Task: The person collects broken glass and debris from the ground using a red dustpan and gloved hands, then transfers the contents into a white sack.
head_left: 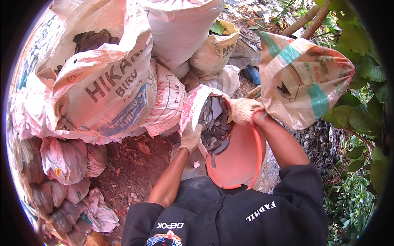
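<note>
In front of me, a white sack with red print has its mouth spread wide. Dark, flat, broken pieces fill the mouth and reach the far part of an orange-red basin, whose rim has a jagged gap. My left hand, in a knitted work glove, is closed on the near left edge of the sack. On the other side my right hand, gloved too, has its fingers curled at the sack's right edge, just above the basin's rim. The fingertips of both hands are partly hidden.
A large open sack of dark pieces stands at the far left. More full sacks crowd the back, and tied bags are piled at left. A striped sack stands by my right forearm, near leafy branches.
</note>
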The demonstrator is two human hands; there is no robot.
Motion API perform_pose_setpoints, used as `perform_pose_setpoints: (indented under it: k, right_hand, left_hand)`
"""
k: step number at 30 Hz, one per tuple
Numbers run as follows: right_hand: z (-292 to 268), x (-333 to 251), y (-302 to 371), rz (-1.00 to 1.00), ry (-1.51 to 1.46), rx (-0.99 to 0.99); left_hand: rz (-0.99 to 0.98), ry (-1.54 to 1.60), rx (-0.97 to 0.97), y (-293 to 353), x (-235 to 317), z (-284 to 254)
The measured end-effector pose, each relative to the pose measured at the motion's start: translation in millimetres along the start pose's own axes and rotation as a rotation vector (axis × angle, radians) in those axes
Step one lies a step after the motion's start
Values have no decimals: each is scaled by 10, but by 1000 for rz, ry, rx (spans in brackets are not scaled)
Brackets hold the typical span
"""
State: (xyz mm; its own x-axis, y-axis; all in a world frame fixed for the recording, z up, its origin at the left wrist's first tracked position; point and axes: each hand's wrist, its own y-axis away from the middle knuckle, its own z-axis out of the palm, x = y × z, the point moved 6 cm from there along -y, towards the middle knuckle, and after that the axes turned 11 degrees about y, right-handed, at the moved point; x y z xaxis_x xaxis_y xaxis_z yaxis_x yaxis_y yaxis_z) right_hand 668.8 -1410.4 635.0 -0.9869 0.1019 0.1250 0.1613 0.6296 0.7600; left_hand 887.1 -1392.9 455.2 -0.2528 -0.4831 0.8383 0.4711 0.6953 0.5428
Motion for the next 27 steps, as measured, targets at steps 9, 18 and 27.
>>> perform_pose_setpoints:
  k: [9,18,27]
  right_hand:
    - [-582,47,-644,-400,536,-119]
    - [-1355,66,-337,-208,137,68]
    - [-1249,-553,1356,104,435,117]
  left_hand:
    - [59,497,266,-172,273,-1137]
    - [22,471,345,18,128,-1028]
    - [-31,120,456,-49,228,-1073]
